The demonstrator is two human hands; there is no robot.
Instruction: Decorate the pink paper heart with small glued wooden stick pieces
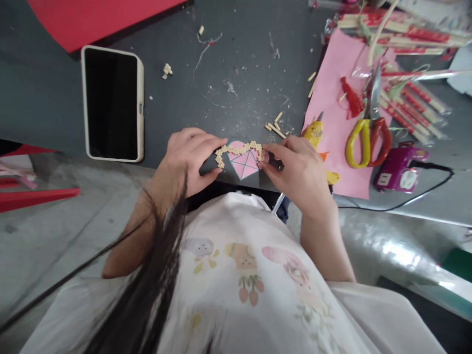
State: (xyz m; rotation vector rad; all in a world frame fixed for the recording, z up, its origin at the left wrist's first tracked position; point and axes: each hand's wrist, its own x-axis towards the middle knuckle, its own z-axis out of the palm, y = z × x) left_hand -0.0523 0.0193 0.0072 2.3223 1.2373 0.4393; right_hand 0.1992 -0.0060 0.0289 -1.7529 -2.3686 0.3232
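A bumpy curved strip of small cream-coloured pieces (236,149) lies over the top of a pink heart-shaped paper (244,167) marked with dark green lines. My left hand (191,160) pinches the strip's left end between thumb and fingers. On the other side, my right hand (298,167) pinches its right end, close to the heart's edge. The heart sits at the table's near edge, between both hands. Short cut stick pieces (276,130) are scattered just beyond my right fingers.
A phone (111,104) in a pale case lies to the left, below red paper (96,19). To the right, pink paper (354,182) bears scissors (373,118), a red tassel (352,98) and a yellow glue gun (314,133). Beyond are a corded purple device (400,167) and wrapped sticks (415,110).
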